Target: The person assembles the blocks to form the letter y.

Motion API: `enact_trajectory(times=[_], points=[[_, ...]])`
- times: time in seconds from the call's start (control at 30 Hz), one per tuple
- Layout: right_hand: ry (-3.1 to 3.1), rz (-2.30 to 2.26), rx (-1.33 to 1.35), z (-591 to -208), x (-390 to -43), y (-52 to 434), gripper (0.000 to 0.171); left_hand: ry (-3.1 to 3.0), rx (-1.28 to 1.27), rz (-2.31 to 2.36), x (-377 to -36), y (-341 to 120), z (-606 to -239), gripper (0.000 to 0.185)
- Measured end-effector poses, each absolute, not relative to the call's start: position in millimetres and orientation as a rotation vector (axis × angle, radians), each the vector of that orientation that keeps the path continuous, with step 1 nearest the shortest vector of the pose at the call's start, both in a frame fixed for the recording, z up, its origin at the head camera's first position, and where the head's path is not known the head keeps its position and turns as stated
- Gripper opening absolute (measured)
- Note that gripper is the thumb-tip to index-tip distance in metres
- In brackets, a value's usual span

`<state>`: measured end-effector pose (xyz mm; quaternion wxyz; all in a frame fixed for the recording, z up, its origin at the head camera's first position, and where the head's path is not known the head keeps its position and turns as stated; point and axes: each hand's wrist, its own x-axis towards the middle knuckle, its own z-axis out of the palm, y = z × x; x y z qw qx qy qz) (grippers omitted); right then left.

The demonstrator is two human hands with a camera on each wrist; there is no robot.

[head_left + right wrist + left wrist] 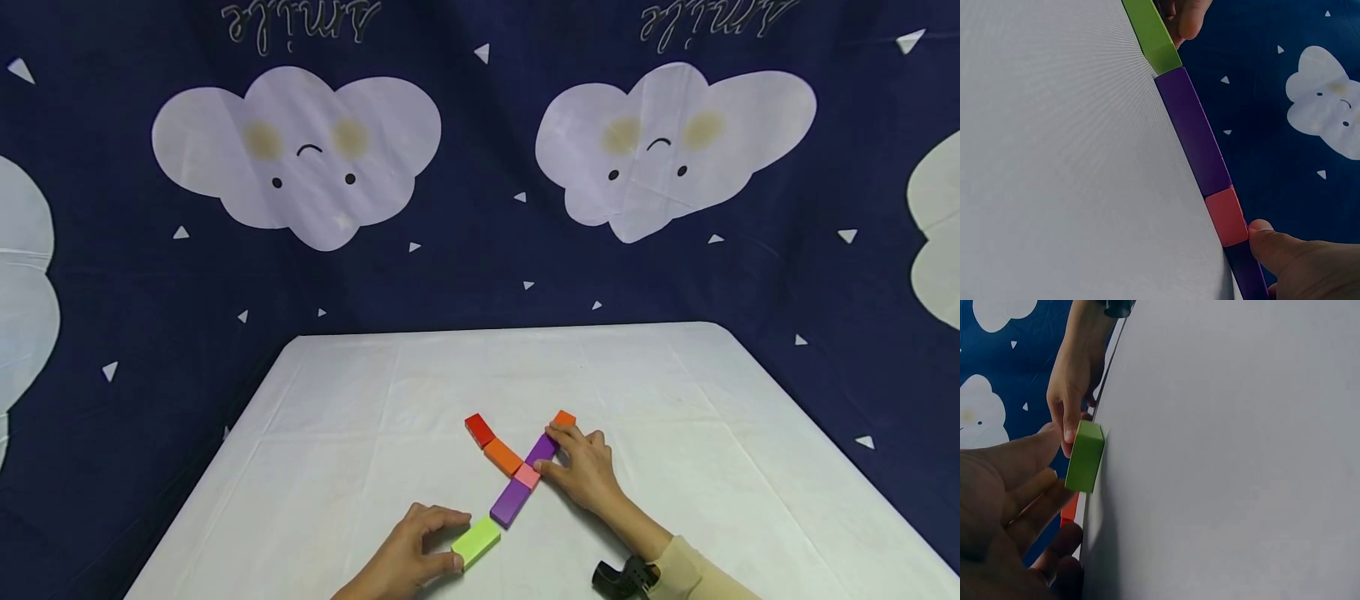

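Several coloured blocks lie end to end in a branching shape on the white table. My left hand [416,546] curves beside the green block [476,542], thumb tip at its near corner; in the head view a gap shows between the index fingertip and the block. The green block's far end meets a purple block [511,502], followed by a pink block [527,476]. My right hand [588,468] pinches the upper purple block [542,450], its thumb beside the pink joint [1229,215] and its index finger at the far end, by an orange block [565,417].
An orange block [502,457] and a red block [479,430] form a branch to the upper left. The white table [360,400] extends around the blocks. Behind it hangs a dark blue cloth [480,275] printed with clouds. A black band [626,578] circles the right wrist.
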<state>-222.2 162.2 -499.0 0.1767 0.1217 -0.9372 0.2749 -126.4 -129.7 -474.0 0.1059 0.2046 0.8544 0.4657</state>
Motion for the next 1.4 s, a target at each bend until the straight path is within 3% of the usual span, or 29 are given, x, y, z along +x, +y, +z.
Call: enact_trajectory(times=[0.37,1.4], points=[[-2.651,0.777,0.343,-498,-222,162,0.058,2.523,0.76,1.329,-130,-132,-480,0.044],[-2.639,0.761,0.349,-498,-221,161,0.058,2.732,0.637,1.285,-118,-112,-484,0.041]])
